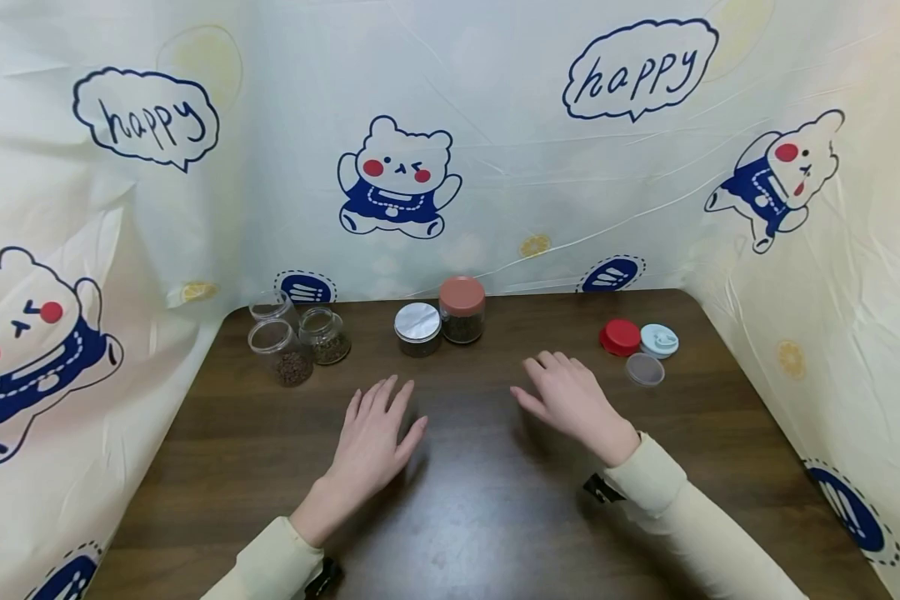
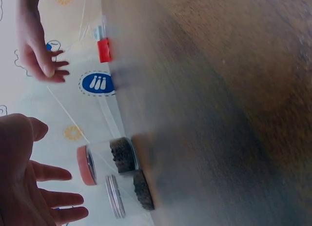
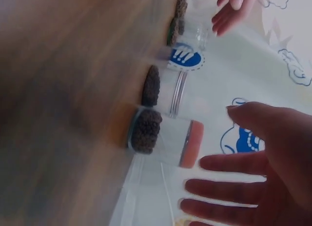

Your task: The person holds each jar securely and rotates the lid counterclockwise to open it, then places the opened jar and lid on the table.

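Currently, the left hand (image 1: 369, 444) and the right hand (image 1: 572, 402) float above the counter (image 1: 465, 533), fingers apart, gripping nothing. From the left hand, a silver-lidded jar (image 1: 418, 330) stands at one o'clock, with a pink-lidded jar (image 1: 462, 312) just beside it, at ten o'clock from the right hand. Three lidless jars (image 1: 288, 362) cluster between the left hand's ten and eleven o'clock. Near the right hand's two o'clock lie a red lid (image 1: 620, 337), a pale blue lid (image 1: 659, 341) and a clear lid (image 1: 645, 370).

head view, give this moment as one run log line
left hand: empty | right hand: empty | lidded jars: back centre | unlidded jars: back left | loose lids: right
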### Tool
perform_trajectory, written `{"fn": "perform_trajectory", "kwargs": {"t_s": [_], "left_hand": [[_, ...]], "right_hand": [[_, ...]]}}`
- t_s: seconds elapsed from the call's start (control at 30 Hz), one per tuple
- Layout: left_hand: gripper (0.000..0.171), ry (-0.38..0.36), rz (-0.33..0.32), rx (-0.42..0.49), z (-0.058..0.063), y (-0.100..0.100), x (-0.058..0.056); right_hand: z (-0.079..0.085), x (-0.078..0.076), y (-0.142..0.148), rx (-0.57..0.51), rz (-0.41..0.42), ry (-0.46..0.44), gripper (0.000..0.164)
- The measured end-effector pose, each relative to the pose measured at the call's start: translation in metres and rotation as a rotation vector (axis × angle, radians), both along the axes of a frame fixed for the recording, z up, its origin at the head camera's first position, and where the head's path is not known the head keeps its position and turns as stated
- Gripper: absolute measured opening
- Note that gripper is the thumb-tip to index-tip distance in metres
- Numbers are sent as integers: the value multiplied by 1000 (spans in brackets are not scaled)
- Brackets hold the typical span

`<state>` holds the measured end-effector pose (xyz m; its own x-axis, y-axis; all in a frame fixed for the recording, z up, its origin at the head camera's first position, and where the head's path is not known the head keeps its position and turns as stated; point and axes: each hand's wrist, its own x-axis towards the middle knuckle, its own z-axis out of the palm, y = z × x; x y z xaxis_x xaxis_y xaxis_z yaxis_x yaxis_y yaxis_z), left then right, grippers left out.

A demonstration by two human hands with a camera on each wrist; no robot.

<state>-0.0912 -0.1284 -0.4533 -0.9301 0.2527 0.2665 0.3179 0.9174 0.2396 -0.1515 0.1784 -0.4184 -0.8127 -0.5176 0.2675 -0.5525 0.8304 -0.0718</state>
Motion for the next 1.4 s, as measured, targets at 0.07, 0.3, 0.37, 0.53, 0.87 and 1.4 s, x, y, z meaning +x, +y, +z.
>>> {"fn": "perform_trajectory", "kwargs": {"t_s": [0.07,0.3,0.37,0.53,0.87,1.4], "left_hand": [[58,0,0,-7,0,-1,0],[53,3,4,-16,1,-1,2],[52,8,2,-22,2,-1,2],[51,26,-7,-47,4,-1,3],[50,29,-21,-60,3,1,5],[46,30,-26,-69,4,5,7]], "right_hand": [[4,-11,-3,-8,25,22,40],[22,-65,-20,6,66,6,40],[26,-83,-26,16,71,-23,41],[35,-127,-44,20,100,-125,50],[36,-176,-76,88,103,-341,81],[18,-187,-90,32,37,-455,76]]}}
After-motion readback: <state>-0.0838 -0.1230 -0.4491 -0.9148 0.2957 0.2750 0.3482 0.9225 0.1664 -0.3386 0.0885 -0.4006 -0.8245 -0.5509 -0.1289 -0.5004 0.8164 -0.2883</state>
